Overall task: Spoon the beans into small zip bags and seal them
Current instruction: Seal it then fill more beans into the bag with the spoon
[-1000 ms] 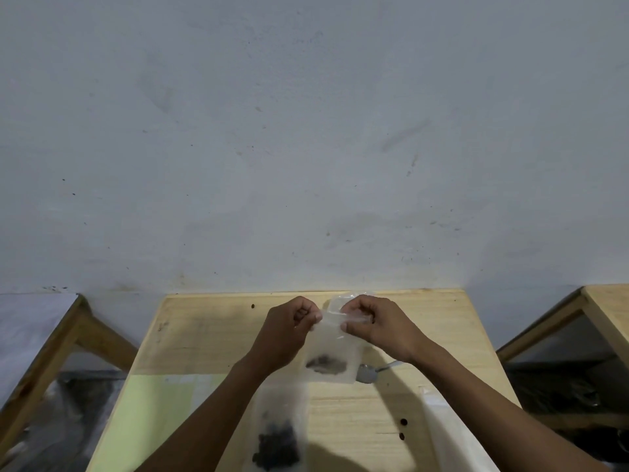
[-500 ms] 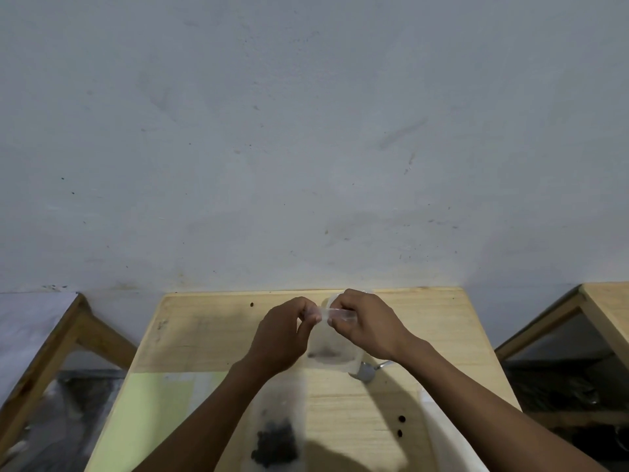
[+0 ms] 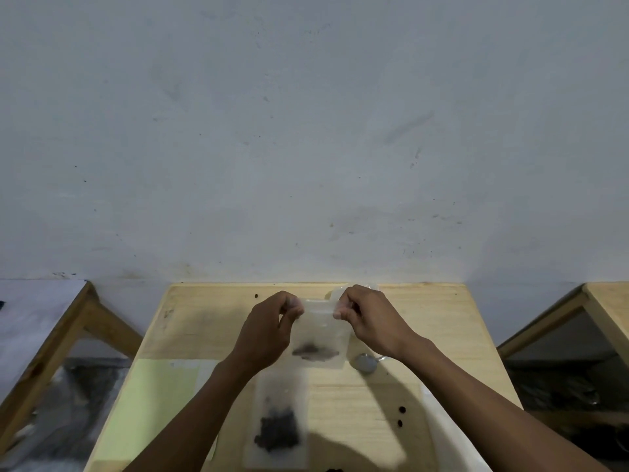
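Observation:
A small clear zip bag [image 3: 321, 335] hangs upright above the wooden table [image 3: 425, 321], with a thin layer of dark beans at its bottom. My left hand [image 3: 272, 328] pinches its top left corner and my right hand [image 3: 369, 318] pinches its top right corner. A second zip bag [image 3: 278, 427] holding a heap of dark beans lies flat on the table nearer to me. A metal spoon [image 3: 366, 362] rests on the table just right of the held bag, its handle hidden under my right wrist.
A clear plastic container [image 3: 340, 291] peeks out behind my right hand. A pale green sheet [image 3: 153, 403] lies on the table's left. Two loose beans [image 3: 401, 415] and a white sheet's edge [image 3: 452, 437] are at the right. Other wooden tables flank both sides.
My hands have moved apart along the bag's top edge, from pinching close together at its middle to holding its two corners. The bag now hangs lower and fully spread.

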